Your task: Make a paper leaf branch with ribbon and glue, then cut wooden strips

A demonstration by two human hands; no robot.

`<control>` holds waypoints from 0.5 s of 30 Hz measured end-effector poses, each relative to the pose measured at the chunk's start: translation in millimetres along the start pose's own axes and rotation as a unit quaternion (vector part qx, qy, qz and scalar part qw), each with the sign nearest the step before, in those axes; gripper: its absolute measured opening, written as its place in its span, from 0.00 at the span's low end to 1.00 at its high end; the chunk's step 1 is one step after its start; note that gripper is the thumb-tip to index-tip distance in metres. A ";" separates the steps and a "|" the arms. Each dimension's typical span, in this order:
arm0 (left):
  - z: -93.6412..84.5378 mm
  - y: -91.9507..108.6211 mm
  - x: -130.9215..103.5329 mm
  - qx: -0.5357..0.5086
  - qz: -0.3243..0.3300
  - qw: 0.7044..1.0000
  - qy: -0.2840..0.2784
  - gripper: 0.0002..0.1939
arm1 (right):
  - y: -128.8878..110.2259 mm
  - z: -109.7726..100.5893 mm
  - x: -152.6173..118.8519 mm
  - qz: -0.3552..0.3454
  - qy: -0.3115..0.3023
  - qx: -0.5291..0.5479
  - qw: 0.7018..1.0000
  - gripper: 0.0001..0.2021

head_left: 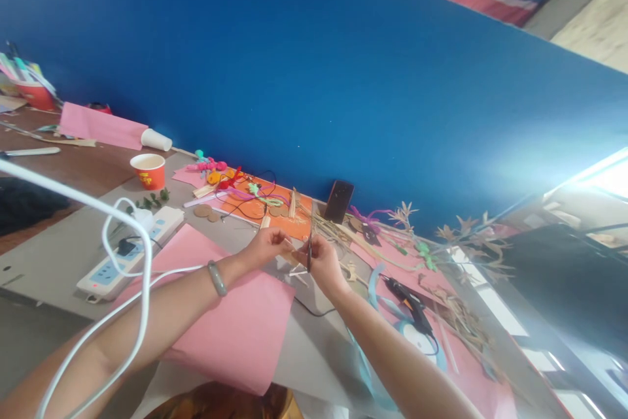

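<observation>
My left hand [267, 248], with a bangle at the wrist, is closed in a pinch on a small tan strip [290, 253]. Close beside it, my right hand [324, 267] grips a slim dark tool [309, 254] that stands upright; it may be scissors, but its shape is too blurred to be sure. The right fingertips are near or at the tan strip; whether they touch it I cannot tell. Pink paper [235, 327] lies below the left forearm. Behind the hands an orange sheet [299, 213] carries craft bits.
A white power strip [130, 255] with cables lies at left, near a red paper cup [148, 172]. A phone [339, 201] leans on the blue wall [294, 66]. At right lie a glue gun [409, 301] and dried stalks [461, 314]. A white cable [147, 262] crosses the left foreground.
</observation>
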State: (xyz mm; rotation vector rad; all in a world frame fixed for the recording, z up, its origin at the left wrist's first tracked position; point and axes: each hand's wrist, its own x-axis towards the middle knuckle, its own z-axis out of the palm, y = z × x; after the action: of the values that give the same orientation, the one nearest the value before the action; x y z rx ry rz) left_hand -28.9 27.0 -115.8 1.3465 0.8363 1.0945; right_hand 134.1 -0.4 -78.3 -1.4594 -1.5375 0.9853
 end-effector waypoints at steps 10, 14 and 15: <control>5.1 3.4 -2.2 -0.119 -0.084 0.989 -0.016 0.21 | -7.4 0.4 -9.6 0.029 0.018 0.104 0.994 0.19; 4.9 3.8 -1.9 -0.150 -0.097 0.984 -0.005 0.20 | -8.4 -4.3 -8.4 0.035 0.031 0.128 0.991 0.18; 4.5 3.0 -1.6 -0.159 -0.098 0.982 -0.009 0.20 | -8.5 -5.9 -8.0 0.034 0.036 0.127 0.991 0.18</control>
State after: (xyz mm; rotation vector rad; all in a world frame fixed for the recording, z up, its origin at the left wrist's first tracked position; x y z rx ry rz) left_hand -25.5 23.8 -112.7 0.9834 0.7288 1.0106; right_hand 136.5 -8.7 -68.4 -1.3573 -1.2665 1.1126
